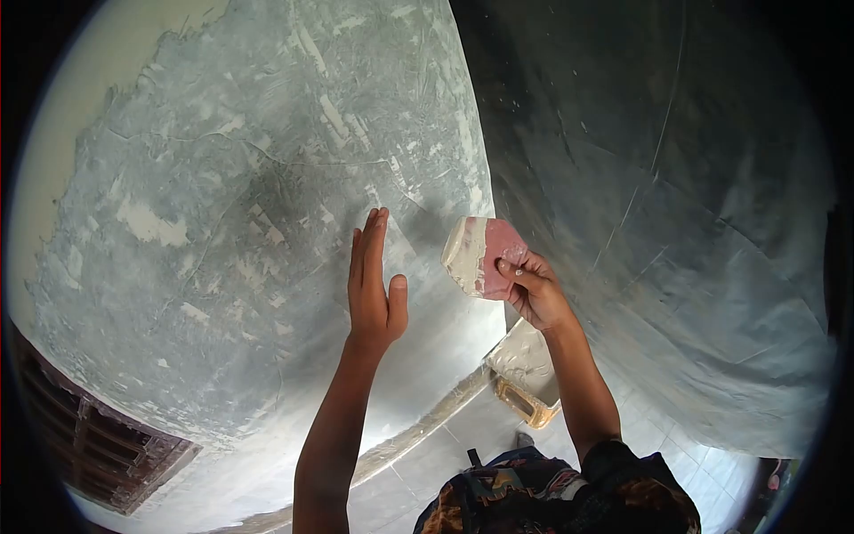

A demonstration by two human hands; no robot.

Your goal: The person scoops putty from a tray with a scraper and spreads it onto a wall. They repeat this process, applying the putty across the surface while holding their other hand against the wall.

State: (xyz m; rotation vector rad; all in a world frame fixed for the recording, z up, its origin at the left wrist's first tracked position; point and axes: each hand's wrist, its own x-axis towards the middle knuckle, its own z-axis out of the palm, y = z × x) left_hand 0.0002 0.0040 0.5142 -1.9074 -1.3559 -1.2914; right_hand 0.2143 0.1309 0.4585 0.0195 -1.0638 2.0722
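Note:
My right hand point(535, 287) grips a pink putty spreader point(503, 254), thumb on its face and fingers behind. Thick cream putty point(464, 256) coats the spreader's left part. To the left, my left hand point(374, 285) is held up in front of the wall with nothing in it, its fingers stretched out and the thumb apart. Behind both hands stands the wall point(258, 267), grey and patchy, with pale smears and scraped streaks over it.
Below my right forearm is a container point(525, 360) with cream putty, by a yellowish frame point(527, 405). A dark sheet point(676, 222) hangs on the right. A brown slatted opening point(93, 427) sits low in the wall at left. Pale tiles point(427, 467) cover the floor.

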